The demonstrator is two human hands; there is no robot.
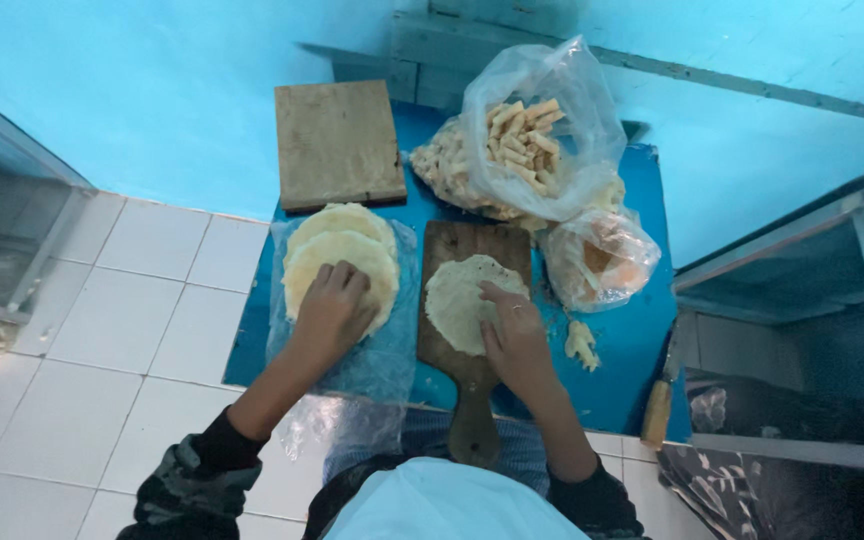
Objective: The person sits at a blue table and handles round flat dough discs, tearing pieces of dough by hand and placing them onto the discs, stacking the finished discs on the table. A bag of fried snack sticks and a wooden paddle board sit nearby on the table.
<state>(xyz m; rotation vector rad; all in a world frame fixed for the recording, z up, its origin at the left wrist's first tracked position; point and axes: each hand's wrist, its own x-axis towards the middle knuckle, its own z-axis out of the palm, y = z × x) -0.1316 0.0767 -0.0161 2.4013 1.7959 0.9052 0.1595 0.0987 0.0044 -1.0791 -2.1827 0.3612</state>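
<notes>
The person's left hand [332, 305] lies palm down, fingers loosely spread, on the top round of a stack of flat dough rounds [342, 255], pressing on it rather than gripping; nothing is clasped in it. The stack rests on a clear plastic sheet [382, 360] spread over a blue table [632, 350]. The right hand [514, 335] rests open on the lower right edge of a single flat dough round [460, 300], fingertips on its surface, with no pinch visible. That round lies on the blade of a wooden paddle board [472, 250], whose handle points back toward the person. The two hands are well apart, each on its own dough. Beyond the stack sits a square wooden board [337, 140]. Beyond the paddle stands an open plastic bag of rolled pieces [532, 130], and just right of the paddle a smaller tied plastic bag [600, 258]. A small lump of dough [580, 342] lies on the table near the right hand.
</notes>
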